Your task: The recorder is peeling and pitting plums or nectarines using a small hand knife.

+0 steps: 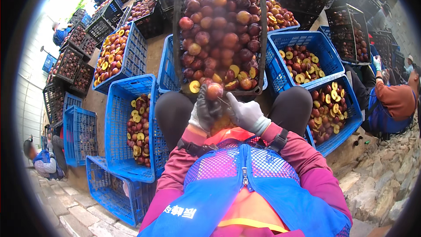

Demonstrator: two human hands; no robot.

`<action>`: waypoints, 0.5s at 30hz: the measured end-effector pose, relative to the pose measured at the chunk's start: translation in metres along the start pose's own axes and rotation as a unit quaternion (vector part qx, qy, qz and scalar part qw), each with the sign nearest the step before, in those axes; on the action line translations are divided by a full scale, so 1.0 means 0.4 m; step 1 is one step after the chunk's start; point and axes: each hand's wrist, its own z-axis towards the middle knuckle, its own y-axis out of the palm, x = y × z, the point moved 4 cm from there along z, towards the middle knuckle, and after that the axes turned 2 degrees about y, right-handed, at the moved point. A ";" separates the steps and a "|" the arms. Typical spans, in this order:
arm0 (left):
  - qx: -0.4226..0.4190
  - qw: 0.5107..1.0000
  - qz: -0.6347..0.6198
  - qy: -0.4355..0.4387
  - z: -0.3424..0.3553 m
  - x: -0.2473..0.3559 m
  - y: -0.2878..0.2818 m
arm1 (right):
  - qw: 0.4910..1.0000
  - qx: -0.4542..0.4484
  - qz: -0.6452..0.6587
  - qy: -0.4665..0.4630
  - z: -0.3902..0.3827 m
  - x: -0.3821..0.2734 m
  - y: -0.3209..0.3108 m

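My left hand (pixel 205 110), in a dark-palmed glove, grips a red plum (pixel 215 91) over the near rim of a black crate (pixel 177 39). My right hand (pixel 246 115), in a pale grey glove, is closed close beside it. From its fingers a thin blade (pixel 223 101) points toward the plum, seemingly a small knife; its handle is hidden. Whole dark-red plums (pixel 206 26) fill the black crate, with several cut ones showing yellow flesh at its near end. The crate rests above a blue crate (pixel 165 68), in front of my knees.
Blue crates of cut plums stand at my left (pixel 114 123) and right (pixel 302 39), another nearer right (pixel 351 131). A blue crate (pixel 98 180) lies low at the left. Stacked black crates (pixel 57 96) line the back and sides. A co-worker (pixel 394 101) sits at the right.
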 end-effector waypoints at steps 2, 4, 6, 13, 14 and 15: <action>0.013 0.999 -0.027 -0.031 0.001 -0.013 -0.004 | 1.000 0.007 0.000 -0.010 -0.010 0.009 0.003; 0.004 0.999 -0.025 -0.019 0.019 -0.025 -0.026 | 1.000 0.007 -0.002 -0.017 -0.021 0.022 0.013; -0.004 0.999 0.015 0.032 0.049 -0.040 -0.069 | 0.999 0.022 0.003 -0.032 -0.026 0.025 0.017; -0.256 0.940 -0.227 0.004 0.036 -0.005 -0.051 | 1.000 -0.009 0.027 0.005 -0.067 0.052 0.017; -0.154 0.967 -0.199 0.043 0.023 0.032 -0.046 | 0.993 0.040 0.094 0.051 -0.081 0.065 0.008; -0.052 0.981 -0.171 0.082 0.001 0.069 -0.024 | 0.976 0.095 0.167 0.098 -0.083 0.080 -0.010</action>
